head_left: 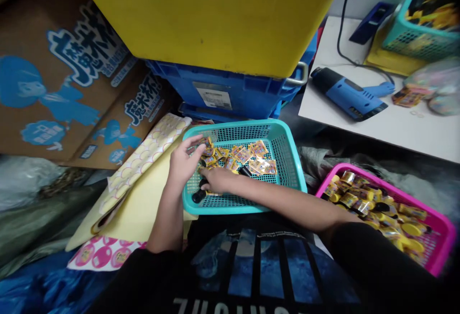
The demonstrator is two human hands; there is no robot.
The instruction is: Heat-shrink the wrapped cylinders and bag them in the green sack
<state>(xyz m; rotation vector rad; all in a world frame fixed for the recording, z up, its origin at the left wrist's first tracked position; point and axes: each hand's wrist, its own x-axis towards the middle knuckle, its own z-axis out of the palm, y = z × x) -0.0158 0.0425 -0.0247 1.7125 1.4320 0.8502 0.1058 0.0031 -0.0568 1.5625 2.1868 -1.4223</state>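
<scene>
At the far left stand brown cardboard boxes with blue printing (68, 84), and beside the basket lies a pale-yellow sheet with a scalloped print (140, 170). The left hand (185, 163) comes next, its thumb and fingers closed round a small yellow-and-black cylinder with a printed wrap (206, 144), above the left end of the turquoise plastic mesh basket (247, 210). The right hand (217, 180) reaches across into the same end, fingertips down among the small pieces; whether it grips one, I cannot tell. Near it is a short black cylinder (199, 196), and farther right lie flat, glossy printed film pieces (266, 166).

Good handling here probably means a light pinch on the cylinder's solid body, so the wrap is not creased or twisted, while the right fingertips part the pieces and lift one at a time. Keeping the right forearm high would avoid dragging the film pieces beneath it.

Farther right, a pink plastic basket (440, 251) holds many yellow pieces, and a blue-and-black hot-air gun (350, 94) lies on the white desk (424, 134).

The left fingers cover part of the cylinder, the right fingertips blend into the pieces, the small print is unreadable, and the upper turquoise basket (406, 36) is cut off at the edge.
</scene>
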